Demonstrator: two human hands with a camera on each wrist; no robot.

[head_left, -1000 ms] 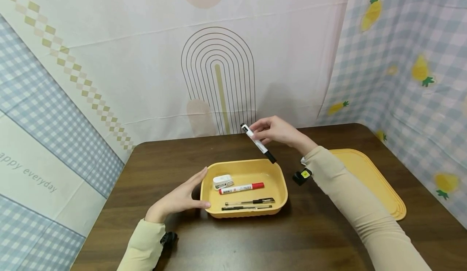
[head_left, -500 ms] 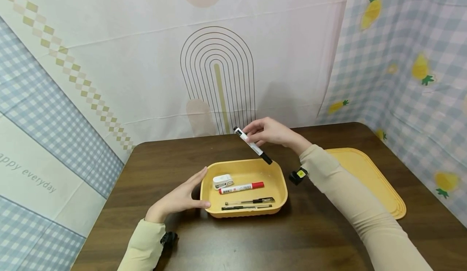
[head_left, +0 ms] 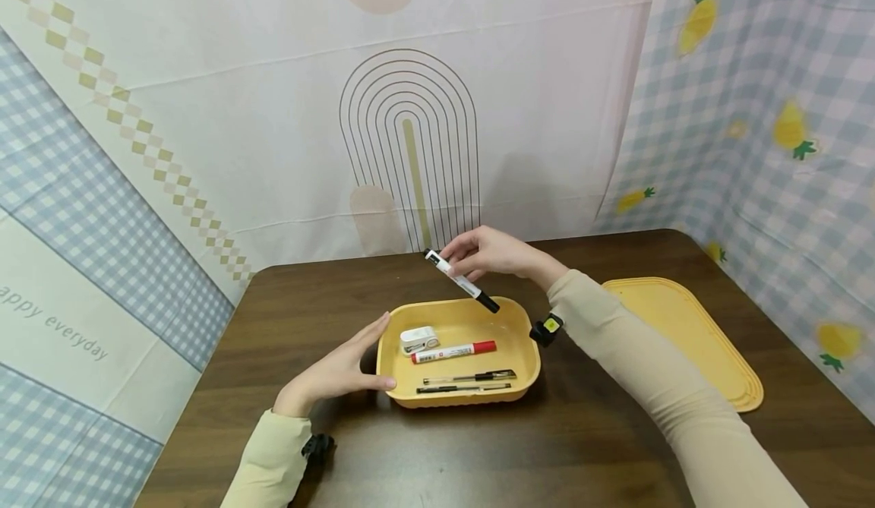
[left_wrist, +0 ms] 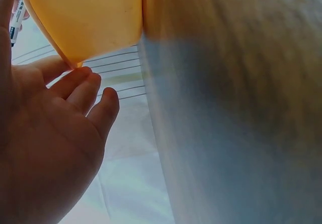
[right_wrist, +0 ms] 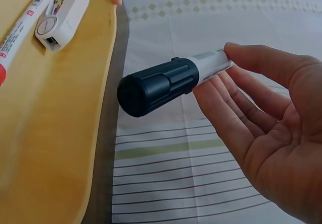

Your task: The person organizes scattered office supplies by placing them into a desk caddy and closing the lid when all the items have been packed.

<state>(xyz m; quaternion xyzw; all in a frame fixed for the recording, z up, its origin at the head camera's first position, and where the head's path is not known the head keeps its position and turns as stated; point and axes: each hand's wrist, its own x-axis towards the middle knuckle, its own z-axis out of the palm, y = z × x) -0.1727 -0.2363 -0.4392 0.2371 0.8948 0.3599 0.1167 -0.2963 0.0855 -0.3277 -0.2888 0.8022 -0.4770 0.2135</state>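
Observation:
In the head view my right hand (head_left: 494, 254) pinches a black-capped white marker (head_left: 454, 275) between thumb and fingertips. The marker slants over the far rim of the yellow tray (head_left: 529, 341), its black cap lower and to the right. At the tray's left end, my left hand (head_left: 339, 371) holds the side, thumb on the near left corner and fingers at the far left. Inside lie a white stapler (head_left: 418, 339), a red-capped marker (head_left: 453, 352) and two black pens (head_left: 478, 377) near the front wall. The right wrist view shows the black cap (right_wrist: 158, 85) large, pointing towards the tray.
A flat yellow lid-like panel (head_left: 690, 341) lies on the dark wooden table (head_left: 437, 455) at the right, partly hidden by the right sleeve (head_left: 642, 364). A patterned cloth (head_left: 547, 75) hangs behind the table and along both sides.
My right hand has moved left and slightly down with the black-capped marker, bringing its cap over the tray's far side. The left hand and tray stay where they were.

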